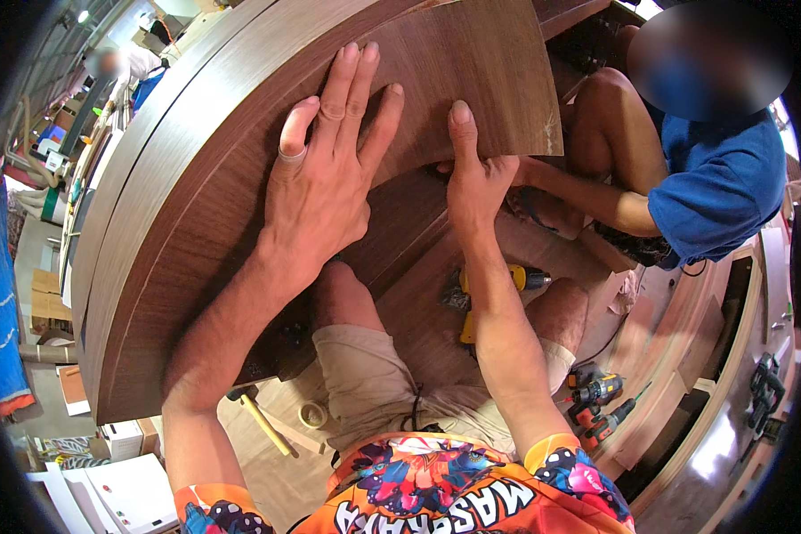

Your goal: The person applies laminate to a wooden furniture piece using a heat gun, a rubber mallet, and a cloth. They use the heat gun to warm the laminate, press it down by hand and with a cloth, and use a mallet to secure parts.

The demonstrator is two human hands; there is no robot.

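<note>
A curved dark-brown wood-grain panel [472, 62] arcs across the upper middle, along a larger rounded wooden piece [187, 98]. My left hand [325, 178] rests on the panel's face with fingers stretched out, a pale band around one of them. At the panel's inner curved edge, my right hand [479, 182] has its thumb on top and its other fingers curled beneath, largely hidden. A yellow-and-black power drill [521, 279] lies between my legs, partly covered by my right forearm.
A co-worker in a blue shirt [721, 191] crouches at the right, an arm reaching toward the panel's end. Two more drills [596, 389] lie by my right leg. A yellow-handled hammer [267, 425] and a small round container [311, 414] are at lower left. Wooden boards [676, 356] line the right.
</note>
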